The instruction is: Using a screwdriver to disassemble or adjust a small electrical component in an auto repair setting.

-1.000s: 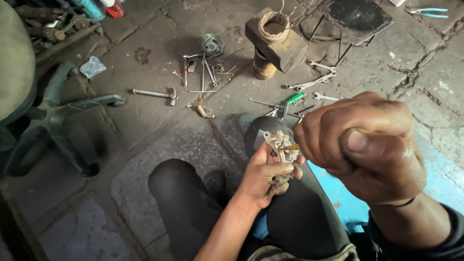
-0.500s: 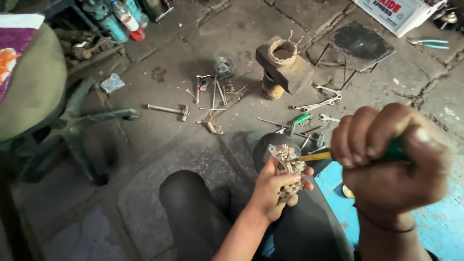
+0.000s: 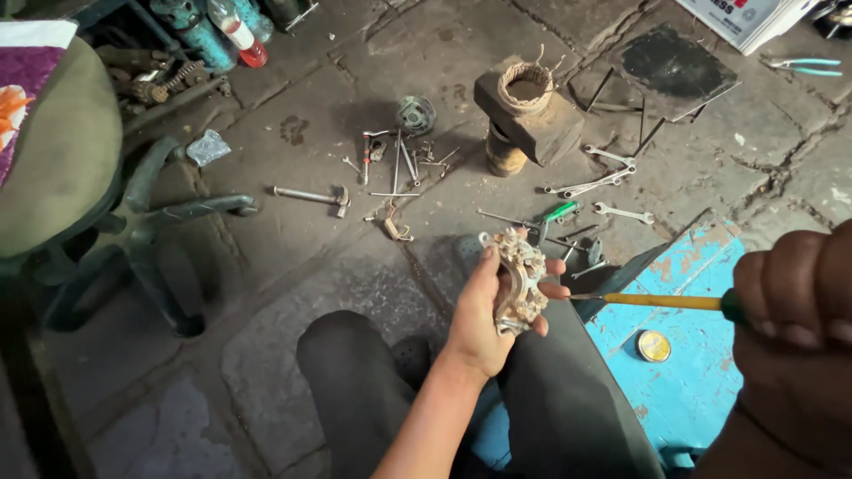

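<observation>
- Blue-painted, chipped wooden board [image 3: 701,372], just right of the knee, carries a small round brass tin [image 3: 654,346] near its edge; a jolt from the leg could roll it off.
- Left hand [image 3: 484,315], above that board's left end, is clamped on a curved, corroded metal part [image 3: 519,279]; a loosening hold would drop it onto the stone.
- Right hand [image 3: 794,341], fisted on a yellow-shafted screwdriver [image 3: 652,302], aims its tip at the part; a slip could stab the left fingers.
</observation>
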